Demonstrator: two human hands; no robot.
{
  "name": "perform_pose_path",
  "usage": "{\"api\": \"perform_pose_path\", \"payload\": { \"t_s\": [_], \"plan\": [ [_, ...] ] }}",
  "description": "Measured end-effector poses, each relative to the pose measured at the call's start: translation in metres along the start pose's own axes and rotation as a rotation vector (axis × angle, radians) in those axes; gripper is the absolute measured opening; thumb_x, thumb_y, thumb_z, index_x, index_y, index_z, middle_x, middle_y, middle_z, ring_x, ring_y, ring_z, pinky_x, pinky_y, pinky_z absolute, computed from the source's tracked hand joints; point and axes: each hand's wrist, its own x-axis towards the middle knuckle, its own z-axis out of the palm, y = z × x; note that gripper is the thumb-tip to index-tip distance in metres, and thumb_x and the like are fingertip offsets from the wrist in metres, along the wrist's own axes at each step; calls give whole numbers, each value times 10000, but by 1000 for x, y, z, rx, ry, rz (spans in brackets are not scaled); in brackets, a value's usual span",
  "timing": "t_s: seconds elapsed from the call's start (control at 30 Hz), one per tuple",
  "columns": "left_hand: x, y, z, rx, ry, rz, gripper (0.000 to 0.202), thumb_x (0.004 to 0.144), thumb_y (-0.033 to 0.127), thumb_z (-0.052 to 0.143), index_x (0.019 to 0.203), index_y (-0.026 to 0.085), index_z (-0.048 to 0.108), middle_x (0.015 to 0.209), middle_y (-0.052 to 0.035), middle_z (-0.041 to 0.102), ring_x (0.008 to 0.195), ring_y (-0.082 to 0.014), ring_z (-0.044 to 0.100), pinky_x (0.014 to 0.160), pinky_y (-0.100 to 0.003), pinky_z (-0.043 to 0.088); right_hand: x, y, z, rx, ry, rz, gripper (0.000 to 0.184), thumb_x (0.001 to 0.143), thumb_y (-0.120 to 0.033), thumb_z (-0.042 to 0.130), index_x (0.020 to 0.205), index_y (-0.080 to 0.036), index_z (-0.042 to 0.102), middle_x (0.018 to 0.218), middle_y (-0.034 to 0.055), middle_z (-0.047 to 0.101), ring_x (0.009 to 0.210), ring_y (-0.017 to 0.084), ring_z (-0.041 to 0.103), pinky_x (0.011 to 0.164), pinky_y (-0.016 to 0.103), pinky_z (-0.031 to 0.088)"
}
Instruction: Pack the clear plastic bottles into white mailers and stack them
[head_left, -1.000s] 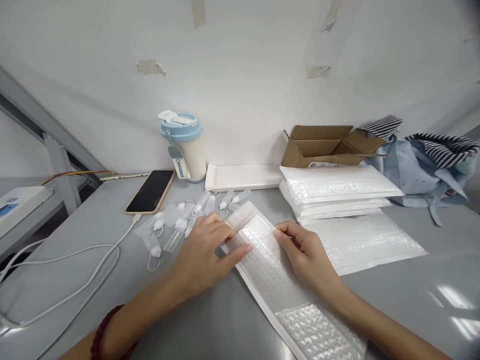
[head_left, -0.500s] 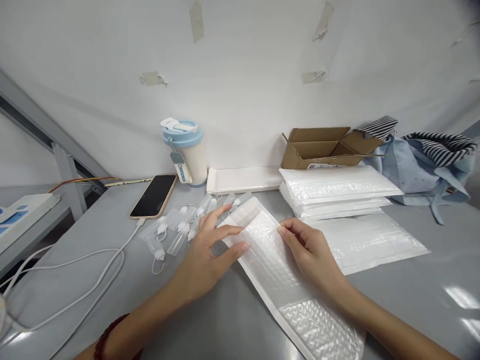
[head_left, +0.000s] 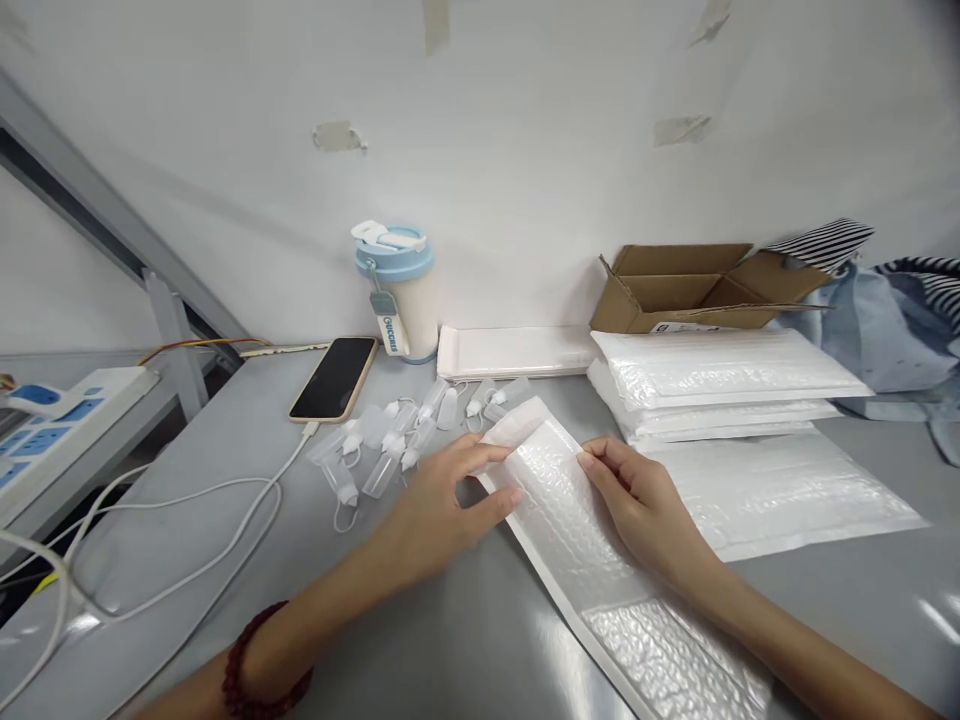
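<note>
Left hand (head_left: 442, 495), fingers spread, presses the bubble mailer (head_left: 570, 525) at frame centre. Right hand (head_left: 646, 505), curled, touches it; grip unclear.

Bubble mailer (head_left: 566, 525) runs off bottom edge — cup tag (head_left: 390, 326) text unreadable.

One phone (head_left: 334, 378), one cup (head_left: 397, 290), one cardboard box (head_left: 697, 290), one power strip (head_left: 52, 420), one white tray (head_left: 517, 350). About ten small bottles (head_left: 390, 440) (overlapping, count unclear). Two padded envelopes (head_left: 555, 500) lying singly, plus one stack (head_left: 720, 375).
</note>
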Motion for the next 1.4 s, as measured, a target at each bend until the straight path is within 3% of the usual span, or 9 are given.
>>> {"api": "perform_pose_path", "payload": {
  "t_s": [0.27,0.4,0.6,0.7,0.8,0.9,0.97,1.07,1.4],
  "plan": [
    [2,-3,-7,6,-128,-21,255,828,442,573,746,216,659,857,11,590,789,-162,547,747,-287,416,-2,1,2,-68,-10,23,267,915,-393,375,737,-226,482,557,-42,424,503,130,389,482,268,319],
    [4,-6,-10,-72,-272,-47,421,826,492,562,554,172,521,600,45,398,589,-107,388,553,-238,286,-3,-1,1,-78,1,22,262,912,-388,378,735,-227,486,582,-30,442,533,136,408,486,265,328],
    [2,-7,-12,-136,-430,-132,373,822,479,566,601,179,592,544,55,361,502,-94,318,492,-253,200,-5,-3,2,-77,-7,31,272,916,-394,385,728,-224,485,583,-21,451,535,138,411,487,271,335],
    [-3,-5,-5,-137,-346,-113,367,826,474,577,605,183,614,526,52,413,483,-92,378,462,-238,245,-5,-5,0,-60,6,30,274,915,-406,396,739,-223,500,596,-11,471,546,144,427,490,275,346],
    [-8,-1,2,-294,1,-47,242,806,423,641,932,220,680,768,15,645,699,-145,595,596,-232,454,-5,-9,-5,-9,97,29,266,910,-424,416,763,-226,515,627,-6,490,576,148,445,522,277,376],
    [-8,0,6,-478,187,-92,652,789,396,685,1371,309,404,1081,-23,692,903,-192,658,836,-328,511,-4,-11,-7,55,143,83,261,905,-447,429,791,-230,518,689,-1,532,643,155,490,593,282,411],
    [-6,-2,8,-573,98,-199,730,805,439,661,1430,311,306,1086,-39,704,876,-202,680,852,-372,516,-5,-12,-6,91,82,140,269,902,-467,427,812,-230,519,712,1,558,675,163,521,628,292,421],
    [-2,-8,11,-667,-38,-282,494,852,482,583,1273,228,536,1036,-56,720,890,-221,680,815,-370,529,-7,-14,-2,197,-84,216,301,888,-503,435,812,-223,514,675,-6,564,628,160,542,587,290,424],
    [0,-10,17,-463,-164,-225,244,841,392,592,877,173,693,846,-26,737,835,-227,674,754,-338,503,-2,-20,-5,593,-349,264,404,796,-369,669,1121,-200,500,736,14,703,629,166,667,577,279,504]
  ]
}}
